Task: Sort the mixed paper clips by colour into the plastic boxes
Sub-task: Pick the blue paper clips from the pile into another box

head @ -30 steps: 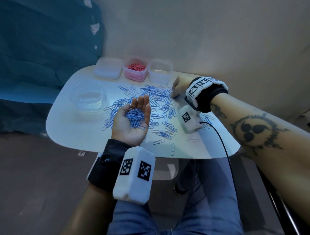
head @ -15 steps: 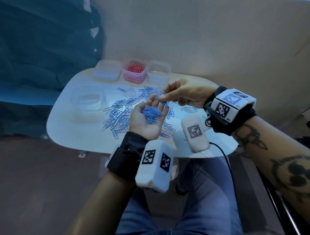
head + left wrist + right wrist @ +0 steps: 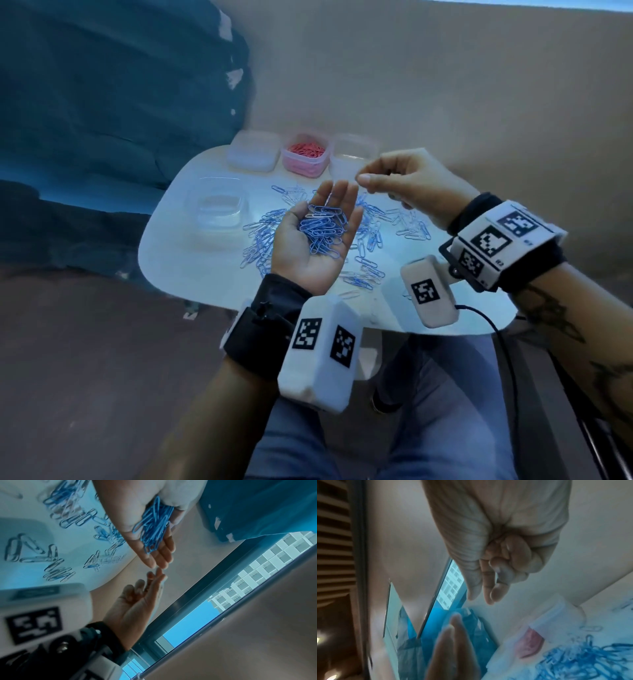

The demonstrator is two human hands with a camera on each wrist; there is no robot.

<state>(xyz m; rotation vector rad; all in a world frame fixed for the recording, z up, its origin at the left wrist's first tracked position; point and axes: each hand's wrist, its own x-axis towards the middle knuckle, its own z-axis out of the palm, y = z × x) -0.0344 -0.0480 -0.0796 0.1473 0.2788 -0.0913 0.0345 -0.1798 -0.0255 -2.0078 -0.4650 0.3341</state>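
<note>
My left hand (image 3: 298,255) is palm up above the white table (image 3: 178,270), with a heap of blue paper clips (image 3: 323,231) lying in it and a pale one on top. The left wrist view shows the same heap (image 3: 154,524) on the nearly straight fingers (image 3: 154,555). My right hand (image 3: 394,181) hovers just beyond the left fingertips. Its fingers are curled, and thumb and forefinger (image 3: 488,595) meet with no clip showing between them. Many blue and pale clips (image 3: 260,236) lie scattered on the table.
Three plastic boxes stand in a row at the table's back: a clear one (image 3: 253,154), one with pink clips (image 3: 305,156) and another clear one (image 3: 349,154) just beyond my right hand. A fourth clear box (image 3: 217,209) stands at the left. My knees are under the near edge.
My right hand left the clips on the table, came to my left fingertips, then rose back toward the boxes. My left hand with its heap moved right and lifted.
</note>
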